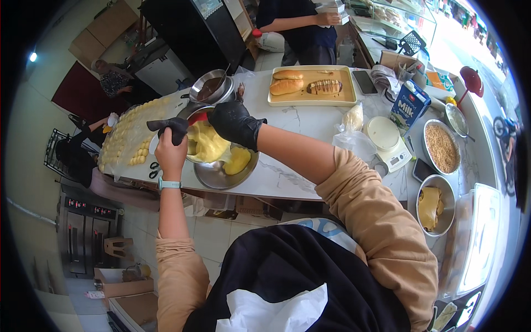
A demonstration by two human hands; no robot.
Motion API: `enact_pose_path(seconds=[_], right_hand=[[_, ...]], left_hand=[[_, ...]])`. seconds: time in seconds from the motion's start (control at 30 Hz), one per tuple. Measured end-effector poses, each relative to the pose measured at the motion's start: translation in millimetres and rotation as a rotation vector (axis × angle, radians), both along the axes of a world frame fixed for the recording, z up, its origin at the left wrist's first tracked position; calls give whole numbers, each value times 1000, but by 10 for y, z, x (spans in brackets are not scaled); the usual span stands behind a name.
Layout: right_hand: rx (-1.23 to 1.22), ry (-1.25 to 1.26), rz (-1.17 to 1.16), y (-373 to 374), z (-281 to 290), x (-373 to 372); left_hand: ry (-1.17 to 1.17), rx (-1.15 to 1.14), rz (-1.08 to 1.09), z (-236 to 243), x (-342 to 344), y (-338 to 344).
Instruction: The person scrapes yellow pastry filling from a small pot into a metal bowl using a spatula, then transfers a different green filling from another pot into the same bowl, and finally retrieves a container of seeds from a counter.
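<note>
My left hand [172, 138], with a pale watch at the wrist, is closed around a black cloth-like piece [176, 126] beside a tilted metal bowl. Thick yellow cream [208, 143] fills that bowl's mouth. My right hand [235, 123] wears a black glove and is closed at the bowl's far right side. A red scraper [197, 118] shows by its fingertips, mostly hidden. Below, a wider metal bowl [213, 180] stands on the table with more yellow cream [238, 160] in it.
Behind stands a bowl of brown sauce [210, 88]. Dough balls [133, 130] lie under plastic at left, near black scissors [154, 170]. A tray [312, 101] holds buns. Rightward are a scale [391, 149], a milk carton [410, 105] and a crumb bowl [441, 146]. Other people stand beyond.
</note>
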State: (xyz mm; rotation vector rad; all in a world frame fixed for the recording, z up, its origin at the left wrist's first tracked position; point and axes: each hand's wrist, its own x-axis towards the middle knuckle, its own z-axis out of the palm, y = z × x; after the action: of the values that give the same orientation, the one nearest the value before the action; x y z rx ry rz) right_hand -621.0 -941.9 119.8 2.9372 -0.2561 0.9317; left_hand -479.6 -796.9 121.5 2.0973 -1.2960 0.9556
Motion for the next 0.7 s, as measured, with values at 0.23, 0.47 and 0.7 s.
enact_pose_path(seconds=[0.23,0.47,0.7], right_hand=[[39,-70,54,41,-259,-51],[346,4,-39,10,-362,50],[294,100,180,-518,-797,139]], left_hand=[[-22,-110,3,20,78,45],[-72,-91,21,-45,61,32],[-37,-150,29,-125,3,-75]])
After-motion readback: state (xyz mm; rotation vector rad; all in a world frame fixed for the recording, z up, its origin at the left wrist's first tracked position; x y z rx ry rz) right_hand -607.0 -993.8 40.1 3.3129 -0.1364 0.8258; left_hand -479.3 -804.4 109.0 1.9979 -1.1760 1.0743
